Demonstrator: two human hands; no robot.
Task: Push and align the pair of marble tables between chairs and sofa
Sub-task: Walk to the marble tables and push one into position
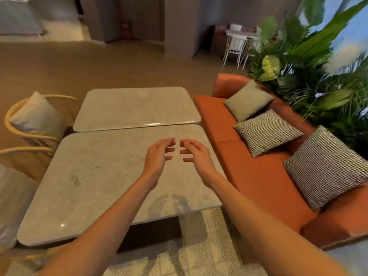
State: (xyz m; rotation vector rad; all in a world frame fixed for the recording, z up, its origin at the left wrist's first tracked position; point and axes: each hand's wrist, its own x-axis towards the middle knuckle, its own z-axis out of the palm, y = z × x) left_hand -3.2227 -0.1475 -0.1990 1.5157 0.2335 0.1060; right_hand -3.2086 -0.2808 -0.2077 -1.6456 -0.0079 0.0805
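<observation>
Two marble tables, the near one and the far one, sit edge to edge between chair and sofa; left hand and right hand hover above, each grip wide and holding nothing, probably to check alignment.

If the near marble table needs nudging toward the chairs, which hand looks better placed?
Probably the right hand. It hovers open nearer the near marble table's sofa-side edge, beside the orange sofa, so it could push toward the wicker chair. The left hand sits farther inward.

Two marble tables edge to edge, orange sofa right, both hands open above
</observation>
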